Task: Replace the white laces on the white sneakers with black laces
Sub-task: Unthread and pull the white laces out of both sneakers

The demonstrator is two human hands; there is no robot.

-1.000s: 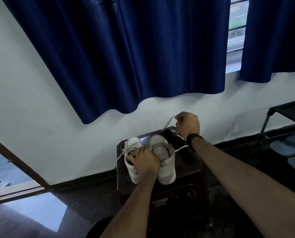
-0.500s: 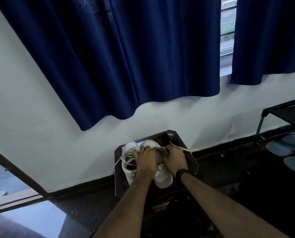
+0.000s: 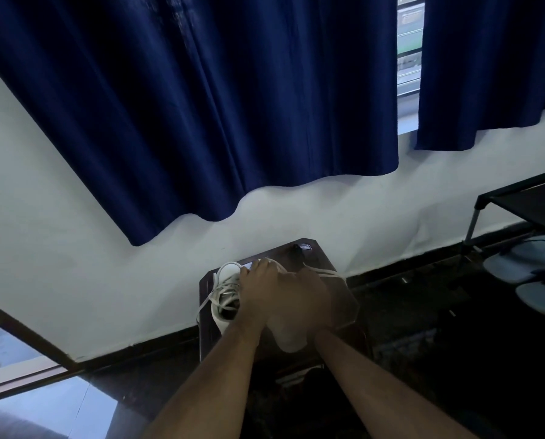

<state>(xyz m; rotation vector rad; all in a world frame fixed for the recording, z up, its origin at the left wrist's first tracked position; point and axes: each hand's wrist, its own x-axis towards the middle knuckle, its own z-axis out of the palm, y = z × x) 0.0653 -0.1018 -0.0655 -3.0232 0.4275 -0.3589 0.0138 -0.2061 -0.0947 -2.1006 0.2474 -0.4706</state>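
Two white sneakers stand on a dark stool (image 3: pixel 344 299) by the wall. The left sneaker (image 3: pixel 225 299) still shows its loose white laces (image 3: pixel 215 294). Both my hands cover the right sneaker (image 3: pixel 291 340), so only its heel end shows. My left hand (image 3: pixel 258 293) grips this shoe from above, its fingers curled over the far end. My right hand (image 3: pixel 309 299) lies on the shoe's lacing beside the left hand, with its fingertips hidden. A white lace strand (image 3: pixel 326 274) runs out from under it to the right. A small dark object (image 3: pixel 296 251), too dim to identify, lies at the stool's back.
Dark blue curtains (image 3: pixel 233 106) hang over a white wall behind the stool. A black metal shoe rack (image 3: pixel 531 204) with pale slippers (image 3: pixel 518 267) under it stands at the right. The floor is dark and glossy, and a door frame (image 3: pixel 20 337) runs at the lower left.
My right hand, which held a lace end raised above the stool, has come down onto the right sneaker beside the left hand. The view has shifted slightly.
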